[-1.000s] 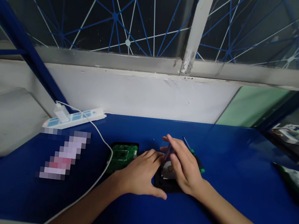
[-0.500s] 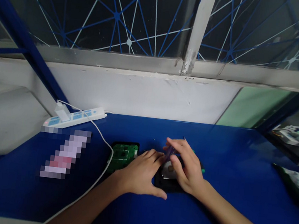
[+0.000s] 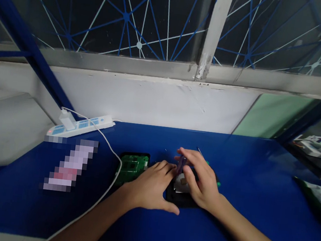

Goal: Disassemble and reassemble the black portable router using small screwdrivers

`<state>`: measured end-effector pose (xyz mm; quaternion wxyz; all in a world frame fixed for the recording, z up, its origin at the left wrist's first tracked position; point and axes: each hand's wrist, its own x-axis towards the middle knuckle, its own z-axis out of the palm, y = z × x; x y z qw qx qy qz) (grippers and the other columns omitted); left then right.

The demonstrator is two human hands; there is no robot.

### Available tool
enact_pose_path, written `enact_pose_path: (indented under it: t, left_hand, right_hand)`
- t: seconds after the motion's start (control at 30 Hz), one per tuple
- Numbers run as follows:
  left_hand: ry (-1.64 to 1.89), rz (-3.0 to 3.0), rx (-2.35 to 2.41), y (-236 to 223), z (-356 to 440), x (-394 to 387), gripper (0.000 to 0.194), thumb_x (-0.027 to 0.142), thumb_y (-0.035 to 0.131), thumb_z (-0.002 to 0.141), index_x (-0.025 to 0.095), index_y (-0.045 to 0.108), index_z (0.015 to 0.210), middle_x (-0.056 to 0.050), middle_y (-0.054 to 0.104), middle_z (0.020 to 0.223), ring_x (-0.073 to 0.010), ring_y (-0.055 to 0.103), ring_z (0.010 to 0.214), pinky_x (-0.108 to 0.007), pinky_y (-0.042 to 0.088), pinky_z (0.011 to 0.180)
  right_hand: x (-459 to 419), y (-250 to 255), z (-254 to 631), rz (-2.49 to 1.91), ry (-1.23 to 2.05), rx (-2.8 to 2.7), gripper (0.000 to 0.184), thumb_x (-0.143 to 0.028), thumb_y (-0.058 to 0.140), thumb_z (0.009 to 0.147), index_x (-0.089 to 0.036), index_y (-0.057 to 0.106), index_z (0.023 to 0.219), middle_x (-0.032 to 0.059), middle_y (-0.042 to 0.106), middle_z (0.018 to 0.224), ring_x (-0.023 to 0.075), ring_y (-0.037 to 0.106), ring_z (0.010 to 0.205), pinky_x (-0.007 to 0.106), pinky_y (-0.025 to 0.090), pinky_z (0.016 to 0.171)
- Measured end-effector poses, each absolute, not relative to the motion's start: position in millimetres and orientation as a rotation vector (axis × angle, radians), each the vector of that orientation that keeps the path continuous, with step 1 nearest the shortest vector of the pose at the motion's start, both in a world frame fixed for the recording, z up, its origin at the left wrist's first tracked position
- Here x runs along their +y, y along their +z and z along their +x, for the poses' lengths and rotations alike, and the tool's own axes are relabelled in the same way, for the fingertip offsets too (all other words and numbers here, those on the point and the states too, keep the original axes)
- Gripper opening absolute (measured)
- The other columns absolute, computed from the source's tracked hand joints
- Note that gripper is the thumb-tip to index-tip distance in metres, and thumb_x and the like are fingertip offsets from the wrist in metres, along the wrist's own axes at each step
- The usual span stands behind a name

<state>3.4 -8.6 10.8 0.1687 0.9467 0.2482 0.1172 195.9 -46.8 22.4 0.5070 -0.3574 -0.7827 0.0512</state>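
Keeping the purple tool [image 3: 181, 164] steady over the case [image 3: 175, 199] should help. Right hand [image 3: 203, 181] clasps it; left hand's [image 3: 150, 185] grip is hidden.

A small electronics workshop, by the look of it: a green circuit board [image 3: 132, 166] lies in a black shell [image 3: 135, 154] on a blue workbench [image 3: 252, 177], with a second black casing [image 3: 172, 197] nearby. Blue metal uprights [image 3: 45, 74] flank the bench, and a power strip [image 3: 102, 122] (one white plug [image 3: 67, 120] seated, a red light glowing) sits toward the rear below line-patterned windows [image 3: 174, 21].
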Motion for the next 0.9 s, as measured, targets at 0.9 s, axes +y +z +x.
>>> enact_pose_path:
  t: [0.9]
  left_hand:
    - [0.323,2.722,0.703,10.9,3.2,-9.0,0.098,0.071,0.079,0.065,0.015,0.047,0.138,-0.016,0.057,0.133,-0.0376,0.052,0.122,-0.052,0.041,0.109]
  right_hand:
    - [-47.2,20.6,196.8,-0.881,0.268,-1.896,0.058,-0.011,0.043,0.099,-0.027,0.03,0.154,0.012,0.06,0.133,0.0178,0.067,0.104,0.037,0.058,0.09]
